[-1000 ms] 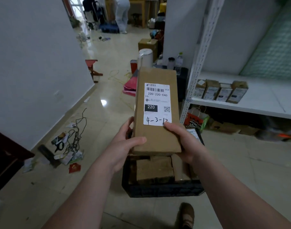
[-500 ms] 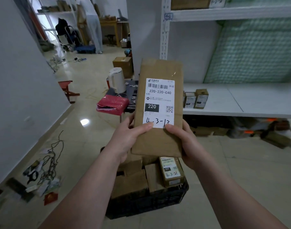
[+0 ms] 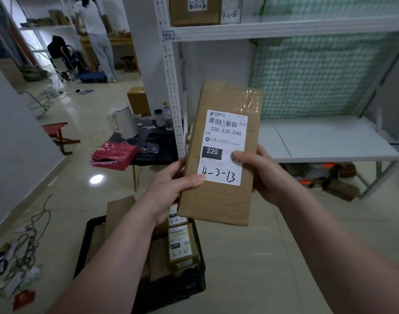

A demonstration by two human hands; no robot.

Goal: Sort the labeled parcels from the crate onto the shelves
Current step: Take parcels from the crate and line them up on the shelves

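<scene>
The left hand (image 3: pixel 169 189) curls round the left edge of a long brown parcel (image 3: pixel 216 207), with its thumb lying across the lower corner of the white label (image 3: pixel 223 141). The right hand (image 3: pixel 265 175) grips the opposite edge, its thumb pressed onto the label beside the black "220" block. Between them the parcel is held in the air, upright and tilted slightly right, above the crate and in front of the shelving. Its handwritten mark reads 4-3-13.

On the glossy beige floor (image 3: pixel 262 257), a tangle of dark cables (image 3: pixel 28 241) lies at far left, then a red stool (image 3: pixel 58 137). A low black table (image 3: pixel 159 152) carries a white kettle (image 3: pixel 121 121) and a red wrapped package (image 3: pixel 114 152). A person (image 3: pixel 96 30) stands at the back. At right stands white shelving, its middle shelf (image 3: pixel 330 139) backed by green mesh (image 3: pixel 318 75).

The black crate (image 3: pixel 182 288) sits on the floor under the hands and holds several brown parcels, one of them marked 4-3-21 (image 3: pixel 180 243). The upper shelf (image 3: pixel 284 28) bears a cardboard box (image 3: pixel 194 17).
</scene>
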